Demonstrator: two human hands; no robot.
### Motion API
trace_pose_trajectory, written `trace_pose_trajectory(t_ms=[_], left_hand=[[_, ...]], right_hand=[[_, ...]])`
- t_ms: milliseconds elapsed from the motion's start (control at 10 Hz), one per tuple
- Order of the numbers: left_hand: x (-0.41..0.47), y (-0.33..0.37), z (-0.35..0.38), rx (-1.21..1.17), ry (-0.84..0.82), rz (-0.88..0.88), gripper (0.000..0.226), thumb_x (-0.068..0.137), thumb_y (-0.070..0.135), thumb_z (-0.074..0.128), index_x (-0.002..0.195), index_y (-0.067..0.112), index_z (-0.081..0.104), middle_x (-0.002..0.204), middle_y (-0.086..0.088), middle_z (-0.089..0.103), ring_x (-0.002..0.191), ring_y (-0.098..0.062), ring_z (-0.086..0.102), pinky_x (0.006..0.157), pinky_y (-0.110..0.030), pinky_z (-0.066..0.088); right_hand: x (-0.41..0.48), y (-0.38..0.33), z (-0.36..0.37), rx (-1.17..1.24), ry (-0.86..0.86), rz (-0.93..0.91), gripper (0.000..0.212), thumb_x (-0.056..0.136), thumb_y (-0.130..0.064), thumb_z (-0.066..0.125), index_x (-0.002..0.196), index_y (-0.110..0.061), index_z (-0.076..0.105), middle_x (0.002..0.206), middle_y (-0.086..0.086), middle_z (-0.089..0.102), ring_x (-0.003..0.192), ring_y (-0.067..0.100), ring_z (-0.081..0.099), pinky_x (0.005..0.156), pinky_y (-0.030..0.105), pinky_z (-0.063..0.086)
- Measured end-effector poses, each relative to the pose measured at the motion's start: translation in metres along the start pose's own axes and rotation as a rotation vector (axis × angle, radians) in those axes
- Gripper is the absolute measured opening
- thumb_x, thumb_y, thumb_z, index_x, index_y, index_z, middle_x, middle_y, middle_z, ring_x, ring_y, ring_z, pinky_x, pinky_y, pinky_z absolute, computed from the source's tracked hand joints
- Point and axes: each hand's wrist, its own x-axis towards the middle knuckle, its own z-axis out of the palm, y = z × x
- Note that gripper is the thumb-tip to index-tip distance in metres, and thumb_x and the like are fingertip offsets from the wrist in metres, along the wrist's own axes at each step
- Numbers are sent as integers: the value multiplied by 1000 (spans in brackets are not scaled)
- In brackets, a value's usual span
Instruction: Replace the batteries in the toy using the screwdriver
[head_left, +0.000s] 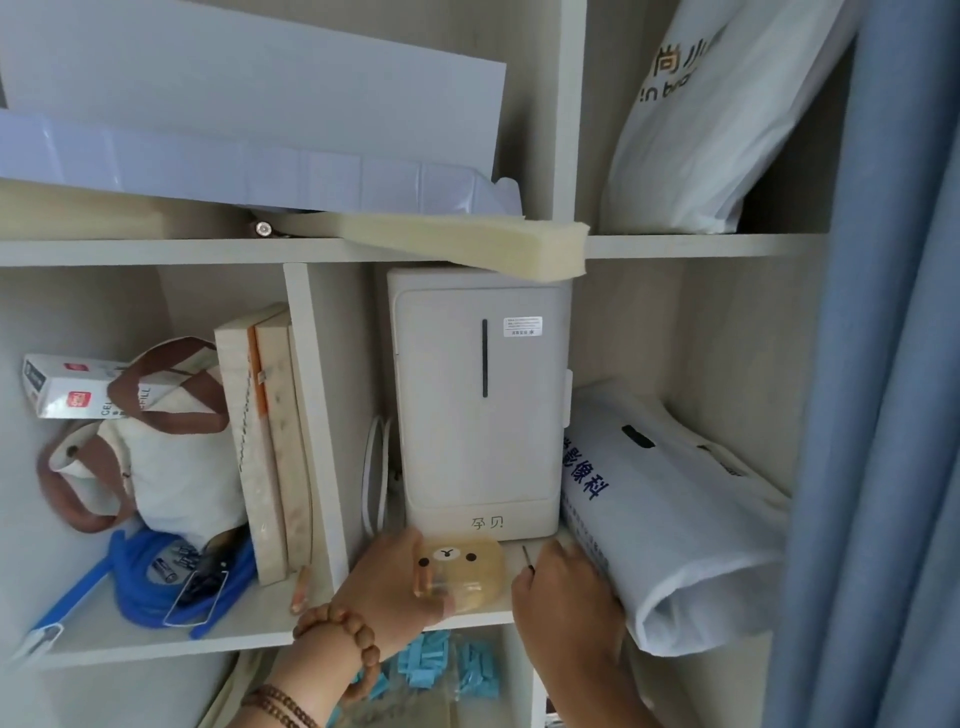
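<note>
- Left hand (387, 587): reaches in from below and grips the toy (462, 571), fingers curled round its left end. A bead bracelet (340, 631) sits on the wrist.
- Toy: a pale yellow rounded case with a bear face on its upper side. It is held just over the front edge of the shelf (234, 623), in front of the appliance (478, 405).
- Right hand (563, 595): back toward the camera, fingers curled tight round the screwdriver (528, 558). Only the thin dark shaft shows, rising from the fist just right of the toy; its handle is hidden.
- Appliance: a tall white box with a dark vertical slot, standing upright at the back of the same compartment.
- Bag (670, 519): white with blue print, lying tilted just right of the appliance and touching the right hand.
- Left compartment: a tote (171, 462) with brown straps, a coiled blue cord (140, 592) in front of it, and upright boards (265, 441) against the divider.
- Foam (467, 244): a yellowish strip on the shelf above, overhanging the appliance.
- Curtain (883, 364): blue, along the right edge.
</note>
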Motion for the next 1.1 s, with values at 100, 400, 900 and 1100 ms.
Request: trace_pose_trajectory(t_ms=[100, 400, 900, 1100], left_hand=[[-1, 0, 0, -4, 12, 4, 32, 71, 36, 77, 91, 27, 54, 95, 9, 57, 84, -5, 57, 68, -18, 43], [-6, 3, -1, 1, 5, 24, 40, 76, 37, 76, 101, 30, 45, 103, 15, 50, 91, 1, 49, 65, -10, 34], [-36, 21, -12, -2, 129, 65, 35, 84, 41, 69, 106, 29, 44, 108, 18, 44, 81, 10, 43, 65, -8, 36], [-60, 33, -35, -10, 215, 22, 35, 93, 39, 56, 121, 19, 54, 123, 0, 59, 106, -13, 59, 94, -29, 48]], right_hand=[[3, -1, 2, -1, -11, 2, 23, 97, -30, 45, 107, -18, 63, 108, -1, 68, 99, 16, 70, 72, 28, 55], [5, -4, 5, -19, -36, 21, 25, 98, -30, 46, 111, -17, 63, 109, 0, 69, 98, 17, 71, 73, 28, 55], [-4, -5, -8, 110, -17, 20, 31, 99, -33, 48, 120, -12, 56, 116, 4, 66, 101, 21, 68, 80, 29, 55], [-8, -8, -37, 230, -10, -128, 35, 100, -36, 46, 122, -11, 55, 117, 7, 65, 101, 26, 67, 79, 35, 56]])
